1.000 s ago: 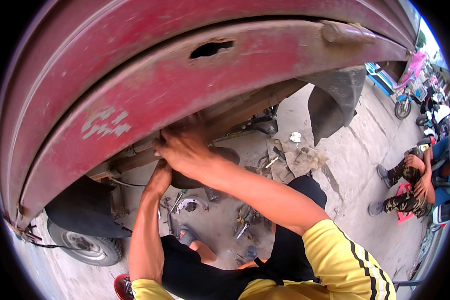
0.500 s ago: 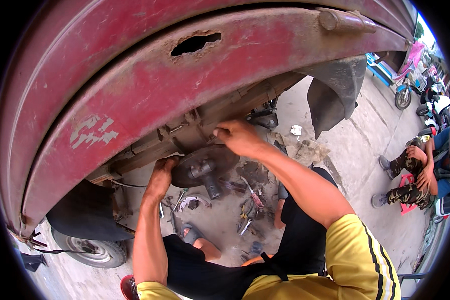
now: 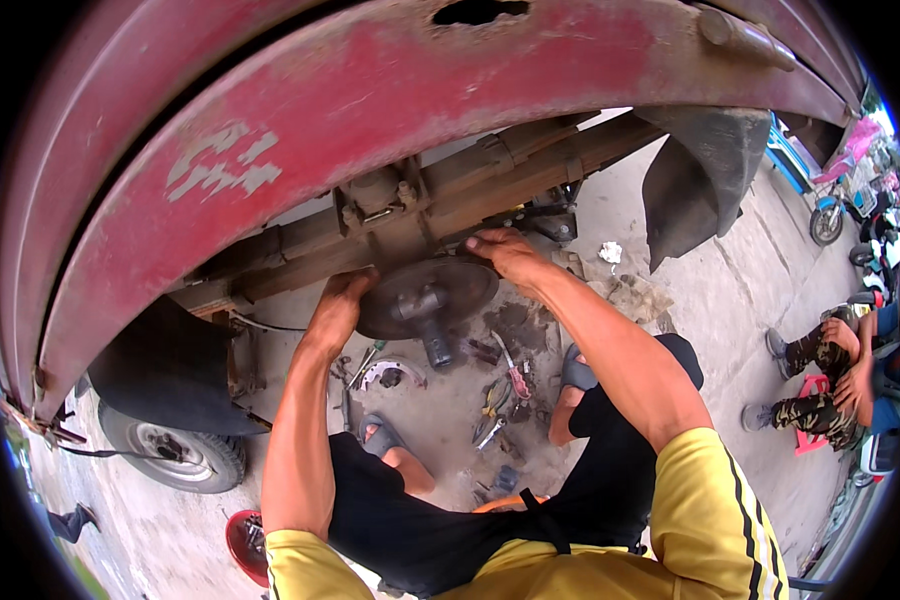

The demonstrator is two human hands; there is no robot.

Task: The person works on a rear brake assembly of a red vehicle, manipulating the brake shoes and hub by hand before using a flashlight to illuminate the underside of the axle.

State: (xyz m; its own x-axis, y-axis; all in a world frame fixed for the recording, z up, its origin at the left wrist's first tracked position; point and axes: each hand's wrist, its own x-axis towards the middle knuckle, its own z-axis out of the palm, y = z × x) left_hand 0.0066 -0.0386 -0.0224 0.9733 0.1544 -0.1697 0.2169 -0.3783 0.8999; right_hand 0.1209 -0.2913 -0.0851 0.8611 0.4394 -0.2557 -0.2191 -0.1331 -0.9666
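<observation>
Between my hands hangs a dark round metal plate (image 3: 465, 298) with a cylindrical spindle (image 3: 435, 340) sticking out of its middle, just below the rusty axle beam (image 3: 480, 200). My left hand (image 3: 346, 300) grips the plate's upper left rim, fingertips partly hidden. My right hand (image 3: 505, 255) holds its upper right rim with curled fingers. A red, scratched body panel (image 3: 420, 90) with a rusted hole arches above.
Below lie scattered tools (image 3: 510, 375) and a curved silver part (image 3: 390, 372). Black mudguards (image 3: 695, 190) flank the beam; a wheel (image 3: 170, 450) is lower left. A red bowl (image 3: 246, 548) sits at bottom left. A seated person (image 3: 815, 410) and parked motorbikes (image 3: 835, 220) are at right.
My right hand has moved from beside my left hand to the plate's right side. My left hand has risen, the plate now shows between both hands, and the view has shifted slightly.
</observation>
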